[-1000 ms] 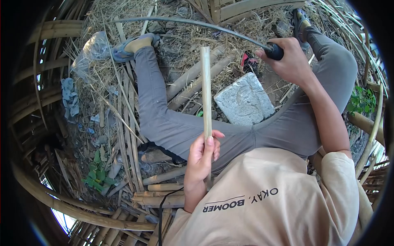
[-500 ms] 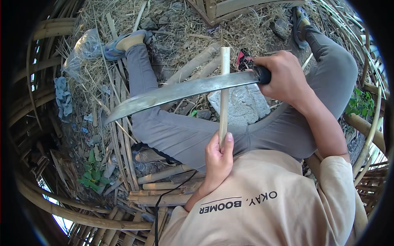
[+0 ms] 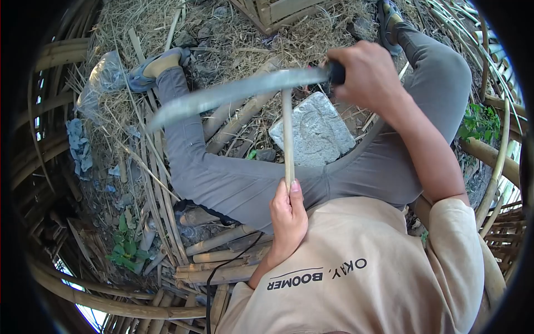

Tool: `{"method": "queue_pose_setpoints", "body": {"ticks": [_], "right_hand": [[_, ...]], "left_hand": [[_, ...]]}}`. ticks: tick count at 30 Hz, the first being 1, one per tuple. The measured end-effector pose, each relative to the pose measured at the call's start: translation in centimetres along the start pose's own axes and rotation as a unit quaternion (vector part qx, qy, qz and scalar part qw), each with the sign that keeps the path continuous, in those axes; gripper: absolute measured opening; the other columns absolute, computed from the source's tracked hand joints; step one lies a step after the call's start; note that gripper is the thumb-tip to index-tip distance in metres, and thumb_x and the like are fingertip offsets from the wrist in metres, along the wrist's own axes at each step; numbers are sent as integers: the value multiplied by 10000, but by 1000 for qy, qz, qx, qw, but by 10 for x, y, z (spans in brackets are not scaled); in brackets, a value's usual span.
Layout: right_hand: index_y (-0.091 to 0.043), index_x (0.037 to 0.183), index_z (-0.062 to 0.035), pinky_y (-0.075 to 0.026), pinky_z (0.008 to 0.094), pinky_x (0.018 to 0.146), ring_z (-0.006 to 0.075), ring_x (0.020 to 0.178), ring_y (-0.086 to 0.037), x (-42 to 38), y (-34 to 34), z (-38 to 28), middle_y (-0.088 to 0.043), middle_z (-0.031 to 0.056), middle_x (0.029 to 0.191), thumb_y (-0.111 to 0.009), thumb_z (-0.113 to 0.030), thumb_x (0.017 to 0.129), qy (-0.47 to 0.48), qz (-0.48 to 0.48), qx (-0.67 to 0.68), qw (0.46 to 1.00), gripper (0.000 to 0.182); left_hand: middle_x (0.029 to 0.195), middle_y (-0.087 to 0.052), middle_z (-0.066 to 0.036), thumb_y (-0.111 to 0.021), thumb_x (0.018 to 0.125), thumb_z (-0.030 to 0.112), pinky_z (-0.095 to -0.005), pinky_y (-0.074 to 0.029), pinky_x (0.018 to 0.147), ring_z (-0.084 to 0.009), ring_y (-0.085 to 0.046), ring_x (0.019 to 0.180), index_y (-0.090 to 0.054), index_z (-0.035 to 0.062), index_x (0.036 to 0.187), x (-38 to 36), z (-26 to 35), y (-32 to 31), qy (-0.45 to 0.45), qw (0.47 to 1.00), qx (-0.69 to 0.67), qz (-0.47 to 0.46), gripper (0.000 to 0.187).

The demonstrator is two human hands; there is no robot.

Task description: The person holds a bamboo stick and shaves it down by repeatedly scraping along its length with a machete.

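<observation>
The left hand pinches the lower end of a bamboo stick, thumb pressed along it, holding it upright over the lap. Above that grip, the right hand is clenched around the handle of a long knife, whose blurred blade lies across the stick's top. The stick looks light, stiff and splintery, likely to split along its grain; it is best held low, well below the blade. A flat stone lies just beyond the left grip.

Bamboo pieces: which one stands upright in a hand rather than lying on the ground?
The thin pale bamboo strip, pinched upright in the left hand, its top meeting the long steel blade. The thicker bamboo poles lie flat on the straw.
</observation>
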State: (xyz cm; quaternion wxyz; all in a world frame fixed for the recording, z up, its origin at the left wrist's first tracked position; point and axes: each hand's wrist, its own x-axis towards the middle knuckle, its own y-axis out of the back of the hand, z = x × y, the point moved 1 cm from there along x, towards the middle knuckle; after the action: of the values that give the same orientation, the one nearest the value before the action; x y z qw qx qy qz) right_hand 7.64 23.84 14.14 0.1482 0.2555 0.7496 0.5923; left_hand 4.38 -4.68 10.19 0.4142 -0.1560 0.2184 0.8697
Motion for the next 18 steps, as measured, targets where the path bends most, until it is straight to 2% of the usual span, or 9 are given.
{"method": "queue_pose_setpoints", "body": {"ticks": [1,3,6,8,10,11,13,15,18], "right_hand": [[-734,893,-85,-556,449,727,358,773,-683,2,-2,9,-675,196,777,-714,-176,625,-15,48,-26,998,284],[-738,985,-96,-549,453,767,357,825,-682,8,1,25,-685,203,837,-702,-199,700,-74,54,-57,994,305],[-723,1028,-60,-521,452,796,370,847,-652,2,4,40,-688,199,872,-717,-281,774,-100,59,-55,992,336],[-720,1023,-47,-513,453,795,373,852,-648,-3,6,40,-690,196,889,-725,-308,793,-95,61,-44,993,348],[-728,991,-57,-524,455,775,371,845,-667,-7,0,26,-693,190,907,-725,-289,777,-86,70,-14,994,316],[-729,951,-39,-514,458,752,377,815,-657,-7,3,17,-686,191,843,-730,-305,792,-83,45,28,995,311],[-730,920,-30,-507,461,743,383,787,-646,-8,2,9,-673,192,790,-737,-300,787,-46,61,47,996,302],[-729,863,-23,-502,461,707,392,700,-623,-9,-2,6,-638,182,680,-752,-302,777,1,92,69,993,293],[-727,853,-30,-507,460,676,378,668,-626,-8,3,-6,-635,170,659,-761,-290,769,-37,-93,164,981,275]], "left_hand": [[643,-418,40,-436,1056,239,-231,-274,480,-40,-350,547,-522,31,924,-3,0,-1,-16,1000,1,0,261],[638,-405,51,-443,1056,246,-218,-266,472,-33,-343,534,-513,39,920,-9,-1,-1,-48,999,3,-1,257],[624,-363,70,-459,1051,253,-203,-267,474,-25,-330,528,-501,55,914,6,-5,8,89,980,-173,-45,245],[667,-391,45,-429,1057,308,-206,-288,488,-35,-343,561,-489,71,926,16,-6,19,211,876,-394,-184,278],[702,-425,21,-408,1059,336,-209,-298,497,-45,-360,588,-489,74,941,28,-19,36,275,700,-585,-305,299],[740,-456,-10,-391,1055,382,-213,-310,496,-71,-382,604,-474,85,943,30,-28,41,259,707,-584,-303,328],[730,-457,-11,-399,1053,374,-216,-321,499,-83,-393,602,-465,92,934,37,-21,50,211,825,-461,-249,313],[705,-459,-18,-408,1051,347,-222,-341,502,-95,-415,606,-449,104,913,42,-12,51,156,903,-356,-182,283],[672,-450,-13,-417,1051,320,-216,-335,489,-87,-414,593,-459,101,925,45,-23,50,124,896,-408,-126,257]]}}
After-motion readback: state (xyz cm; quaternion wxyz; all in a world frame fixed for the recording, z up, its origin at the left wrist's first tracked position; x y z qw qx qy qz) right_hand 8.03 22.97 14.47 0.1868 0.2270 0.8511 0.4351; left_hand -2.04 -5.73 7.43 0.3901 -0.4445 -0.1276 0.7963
